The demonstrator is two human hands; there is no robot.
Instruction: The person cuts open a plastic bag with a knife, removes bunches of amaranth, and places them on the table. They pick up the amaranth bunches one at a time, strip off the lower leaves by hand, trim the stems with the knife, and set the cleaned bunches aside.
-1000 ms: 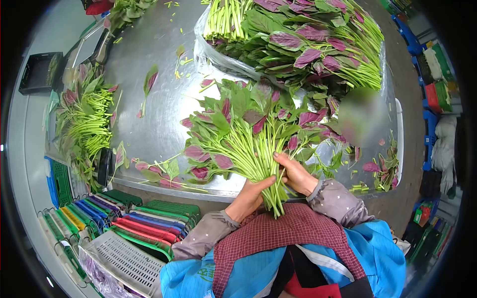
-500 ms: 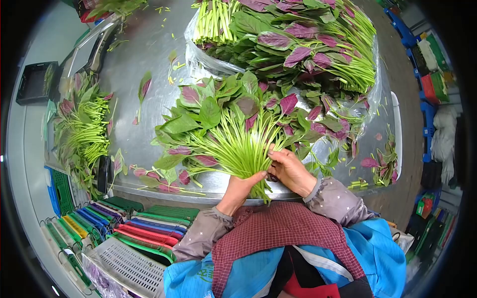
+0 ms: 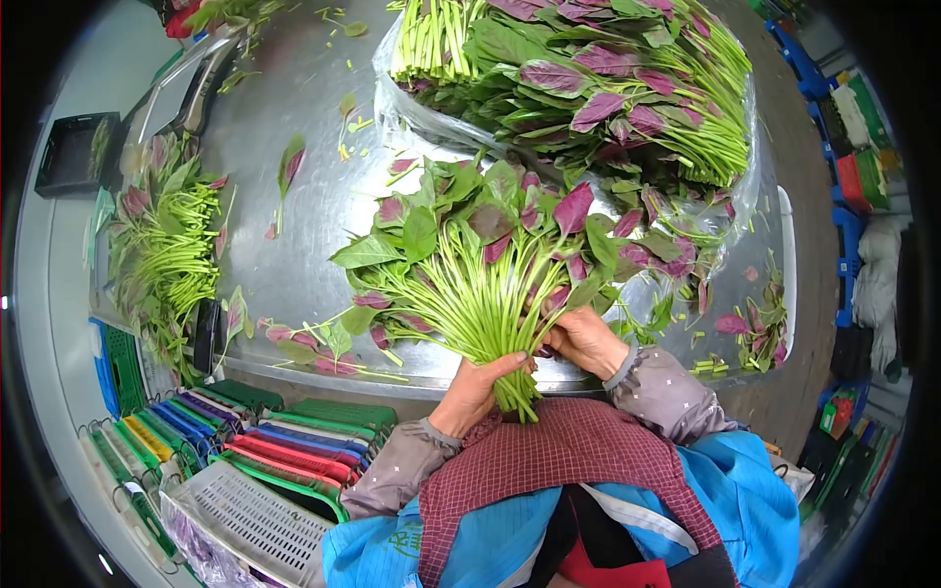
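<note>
A bunch of red amaranth (image 3: 480, 284), green stems with green and purple leaves, fans out above the metal table's near edge. Around its gathered lower stems my left hand (image 3: 472, 392) is closed, with the thumb across the front and the stem ends poking out below. My right hand (image 3: 590, 343) is at the bunch's right side, fingers curled against the outer stems and leaves; its fingertips are partly hidden. Beyond the bunch lies a large heap of amaranth (image 3: 608, 88) on a clear plastic bag (image 3: 392, 113).
Another amaranth pile (image 3: 172, 240) lies at the left, near what looks like a scale (image 3: 176, 98) and a black crate (image 3: 74, 157). Loose leaves and stem bits litter the metal table (image 3: 323, 186). Stacked coloured crates (image 3: 294, 456) stand below its near left edge.
The bunch has come closer to my body and slightly right, its stem ends now over the apron. My right hand has shifted slightly right and down along its side.
</note>
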